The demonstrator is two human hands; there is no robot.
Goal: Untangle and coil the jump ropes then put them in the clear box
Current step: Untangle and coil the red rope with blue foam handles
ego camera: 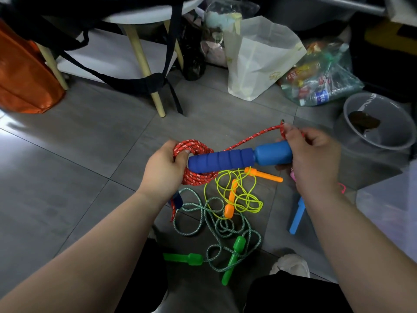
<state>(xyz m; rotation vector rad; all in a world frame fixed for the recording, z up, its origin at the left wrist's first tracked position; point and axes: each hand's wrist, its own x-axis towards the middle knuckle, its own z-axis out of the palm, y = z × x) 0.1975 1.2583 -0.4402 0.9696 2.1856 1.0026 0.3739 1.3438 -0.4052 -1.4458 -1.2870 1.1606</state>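
Note:
My left hand grips a coil of red braided rope above the floor. My right hand holds the end of that rope's blue foam handle and pinches a red strand at its fingertips. Below on the floor lie a tangled green rope with green handles, a yellow cord with orange handles, and a light blue handle. The clear box shows only as a pale corner at the right edge.
A round grey bin stands right of my right hand. A white paper bag, a sack of bottles, a stool's wooden legs, black straps and an orange bag crowd the back. My knees and a white shoe are below.

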